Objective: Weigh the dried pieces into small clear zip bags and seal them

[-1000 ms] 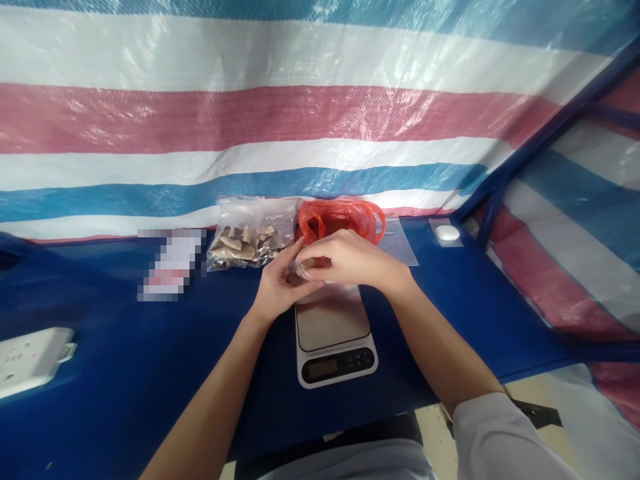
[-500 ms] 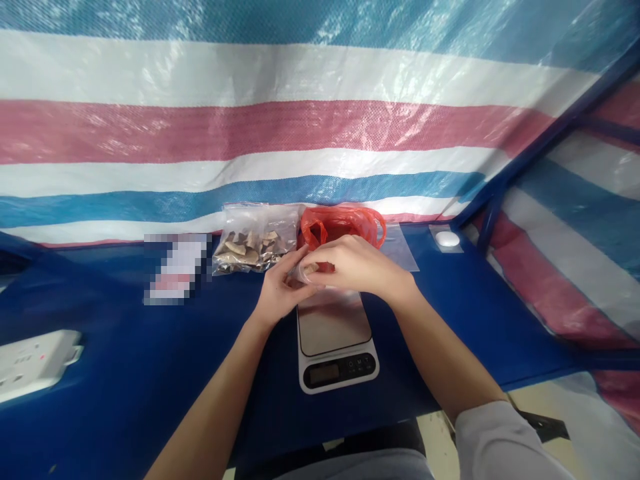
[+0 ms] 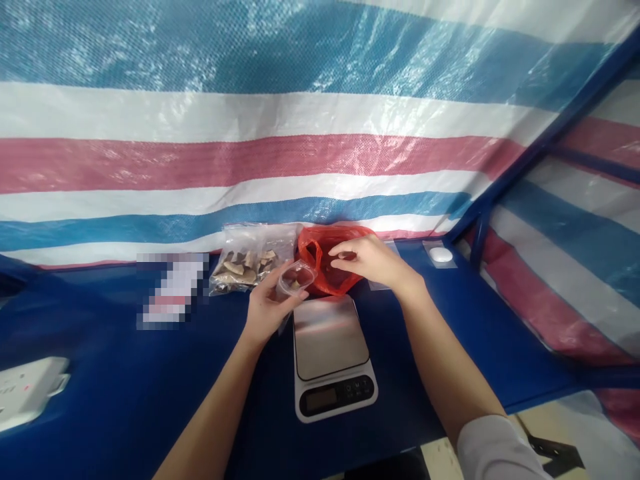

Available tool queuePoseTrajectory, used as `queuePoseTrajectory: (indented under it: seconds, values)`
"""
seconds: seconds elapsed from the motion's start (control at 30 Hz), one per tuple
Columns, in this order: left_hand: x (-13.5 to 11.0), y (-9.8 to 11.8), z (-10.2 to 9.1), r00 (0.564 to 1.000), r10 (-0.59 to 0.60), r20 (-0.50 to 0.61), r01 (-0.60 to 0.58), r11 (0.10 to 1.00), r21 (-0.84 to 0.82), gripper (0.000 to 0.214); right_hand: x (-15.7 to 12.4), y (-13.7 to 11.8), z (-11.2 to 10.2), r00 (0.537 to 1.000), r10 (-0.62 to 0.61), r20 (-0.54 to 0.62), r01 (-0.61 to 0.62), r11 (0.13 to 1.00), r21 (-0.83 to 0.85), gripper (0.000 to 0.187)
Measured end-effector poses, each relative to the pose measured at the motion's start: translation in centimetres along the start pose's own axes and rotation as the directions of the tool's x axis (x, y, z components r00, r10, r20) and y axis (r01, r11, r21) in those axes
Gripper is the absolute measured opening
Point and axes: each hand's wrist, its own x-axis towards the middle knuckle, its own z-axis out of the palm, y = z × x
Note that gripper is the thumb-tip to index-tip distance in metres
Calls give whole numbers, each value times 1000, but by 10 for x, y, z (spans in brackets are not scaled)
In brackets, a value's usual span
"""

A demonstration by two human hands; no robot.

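Observation:
My left hand (image 3: 267, 303) is closed around a small clear plastic tub (image 3: 296, 279), tilted so its opening faces me. A few pale bits show inside, too small to name. Over the mouth of a red plastic bag (image 3: 327, 283) hovers my right hand (image 3: 367, 260), with a gap between thumb and fingers and nothing visible in them. What lies in the bag is mostly hidden. A white kitchen scale (image 3: 330, 340) with a bare metal plate sits just in front of both hands. Its display looks dark.
Left of the tub lies a zip bag of dried brown slices (image 3: 243, 267). A blurred-out card (image 3: 175, 290) is farther left, near a white power strip (image 3: 30, 393). To the right are a flat clear bag (image 3: 385, 283) and a white round object (image 3: 441, 255). Striped sheeting (image 3: 280, 160) hangs behind.
My hands have parted. The right moved off the tub to the red bag's mouth, while the left keeps the tub. The camera view has tipped upward.

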Motion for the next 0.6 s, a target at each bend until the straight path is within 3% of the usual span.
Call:
queuePoseTrajectory:
  seconds: [0.1,0.23,0.4,0.6]
  values:
    - [1,1,-1,999,-28,-23,28,1000,-13,64,17,9,13,994,70,90,-54,984,-168,24]
    - [1,0,-1,998,-56,-39,55,998,-35,63,41,13,32,972,98,211,-25,946,-324,23]
    - [0,3,-1,997,-63,-41,61,997,-38,64,59,15,47,971,43,235,40,940,-338,23]
    - [1,5,-1,998,-46,-38,45,999,-22,56,71,18,61,967,56,247,14,962,-271,28]
